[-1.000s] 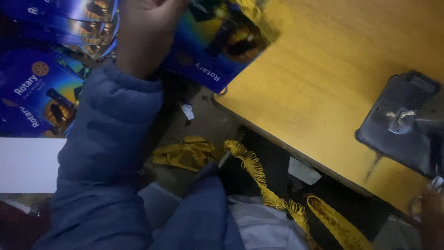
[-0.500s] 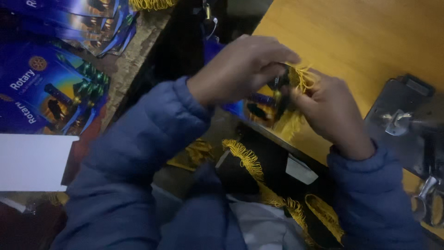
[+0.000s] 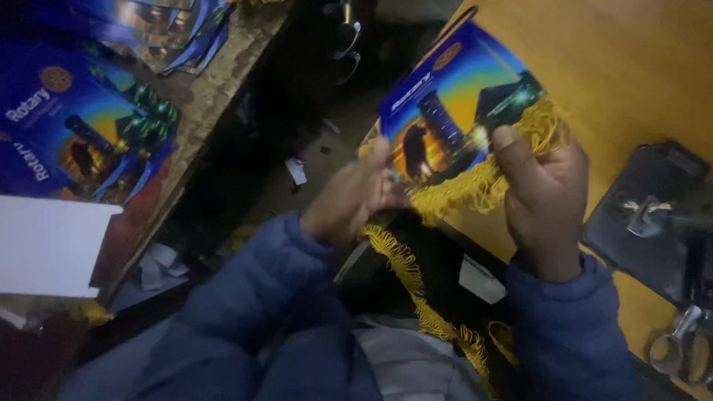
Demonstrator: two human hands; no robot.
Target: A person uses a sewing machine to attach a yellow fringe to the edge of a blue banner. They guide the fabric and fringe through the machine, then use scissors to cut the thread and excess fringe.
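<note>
I hold a small printed pennant (image 3: 453, 111), blue with a rainbow band and dark building shapes, up in front of me over the edge of the yellow wooden table (image 3: 631, 67). My left hand (image 3: 349, 197) pinches its lower left corner, fingers closed on the cloth. My right hand (image 3: 546, 193) is curled shut around its lower right edge, thumb pressed on the printed face, gripping the yellow fringe (image 3: 475, 186) that runs along the bottom. A loose length of the same fringe trim (image 3: 412, 278) trails down below my hands towards my lap. On the worn bench to my left lies a stack of matching blue pennants (image 3: 82, 134), with more (image 3: 167, 26) piled further back, and a white sheet (image 3: 48, 245) beside them. To my right, on the table, sits a dark metal machine base (image 3: 653, 215), with scissors (image 3: 679, 345) near its lower end.
</note>
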